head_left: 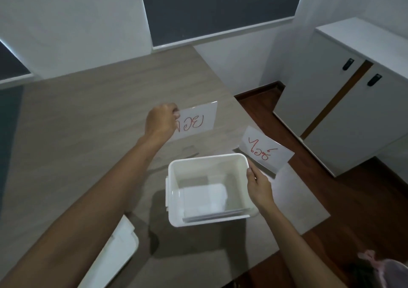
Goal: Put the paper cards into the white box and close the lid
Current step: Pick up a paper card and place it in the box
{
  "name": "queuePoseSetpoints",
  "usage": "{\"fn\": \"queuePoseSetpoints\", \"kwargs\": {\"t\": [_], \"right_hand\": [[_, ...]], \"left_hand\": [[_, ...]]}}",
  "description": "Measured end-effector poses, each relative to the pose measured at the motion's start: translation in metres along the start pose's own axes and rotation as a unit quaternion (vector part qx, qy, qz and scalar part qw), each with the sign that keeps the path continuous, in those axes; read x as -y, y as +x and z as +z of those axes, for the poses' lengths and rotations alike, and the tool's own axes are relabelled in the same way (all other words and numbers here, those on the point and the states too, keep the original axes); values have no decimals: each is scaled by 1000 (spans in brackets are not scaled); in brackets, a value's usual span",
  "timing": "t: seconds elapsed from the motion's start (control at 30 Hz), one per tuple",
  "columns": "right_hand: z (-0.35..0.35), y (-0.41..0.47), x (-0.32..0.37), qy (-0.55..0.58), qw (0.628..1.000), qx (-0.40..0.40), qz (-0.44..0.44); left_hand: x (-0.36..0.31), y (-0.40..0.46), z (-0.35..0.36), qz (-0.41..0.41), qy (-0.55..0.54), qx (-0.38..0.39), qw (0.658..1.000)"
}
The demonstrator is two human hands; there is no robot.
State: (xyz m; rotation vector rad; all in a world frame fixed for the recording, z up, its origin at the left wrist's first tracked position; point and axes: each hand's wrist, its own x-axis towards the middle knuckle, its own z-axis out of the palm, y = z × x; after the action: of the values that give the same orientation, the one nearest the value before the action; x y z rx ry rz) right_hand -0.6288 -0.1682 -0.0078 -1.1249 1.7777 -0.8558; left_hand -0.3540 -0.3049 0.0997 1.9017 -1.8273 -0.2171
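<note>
Each hand holds a card: left hand (162,120) beyond the open white box (208,189), right hand (259,187) beside it.

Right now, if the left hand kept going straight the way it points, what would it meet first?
Probably nothing close: the left hand, gripping a card, points across bare table toward the far wall. Depth is unclear.

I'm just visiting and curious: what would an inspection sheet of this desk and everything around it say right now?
Surface: wood-grain table, bare apart from the job's things.
Job's things: white box open, cards already stacked against its near wall; lid lying off at the near left; one red-lettered card in the left hand, another card in the right hand.
Clutter: nothing seen.
Grip: both hands pinch their cards by an edge, off the table.
Cables: nothing seen.
Surroundings: white cabinet at right, dark wood floor, pink item at the bottom right corner.
</note>
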Motion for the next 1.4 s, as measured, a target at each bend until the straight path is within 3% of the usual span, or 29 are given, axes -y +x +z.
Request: {"fn": "queuePoseSetpoints", "kwargs": {"t": [0.2, 0.4, 0.93, 1.4], "right_hand": [[1, 1, -2, 23, 1000, 11, -6], [-1, 1, -3, 34, 999, 20, -9], [0, 0, -5, 71, 997, 21, 9], [0, 1, -6, 77, 997, 14, 19]], "left_hand": [[-36, -63, -54, 48, -34, -64, 996], [-49, -138, -52, 49, -56, -46, 996], [-37, -206, 36, -24, -50, 167, 984], [-26, -197, 34, -11, -15, 419, 908]]}}
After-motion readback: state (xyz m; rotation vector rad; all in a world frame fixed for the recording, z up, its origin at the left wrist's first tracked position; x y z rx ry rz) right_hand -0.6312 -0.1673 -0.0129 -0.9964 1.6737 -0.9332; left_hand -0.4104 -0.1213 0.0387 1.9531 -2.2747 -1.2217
